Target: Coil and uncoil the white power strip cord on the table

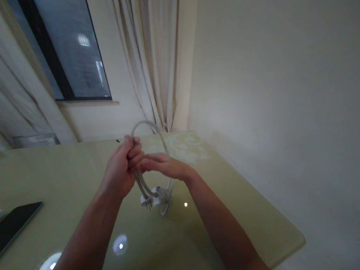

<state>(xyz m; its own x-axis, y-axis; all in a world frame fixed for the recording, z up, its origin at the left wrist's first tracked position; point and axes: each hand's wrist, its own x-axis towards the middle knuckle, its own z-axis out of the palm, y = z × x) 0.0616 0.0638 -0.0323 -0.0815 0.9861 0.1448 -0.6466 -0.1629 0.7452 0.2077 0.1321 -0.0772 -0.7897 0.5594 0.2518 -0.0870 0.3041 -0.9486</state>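
Observation:
A white power cable (148, 122) is gathered into an upright loop over the table. My left hand (125, 167) is closed around its left side, fingers wrapped over the strands. From the right, my right hand (163, 165) reaches through the loop, and its fingertips pinch at the cable against the left hand's fingers; the exact grip is partly hidden. Below both hands hangs a white plug (147, 201) with metal prongs pointing down. Beside it is a white connector piece (162, 194), blurred, with a small bend of cable under it.
The glossy, pale green table (235, 213) carries light reflections and a faint floral pattern at its far corner. A dark flat device (15, 222) lies at the left edge. A wall (273, 103) borders the right side; curtains (152, 50) and a window (71, 44) stand behind.

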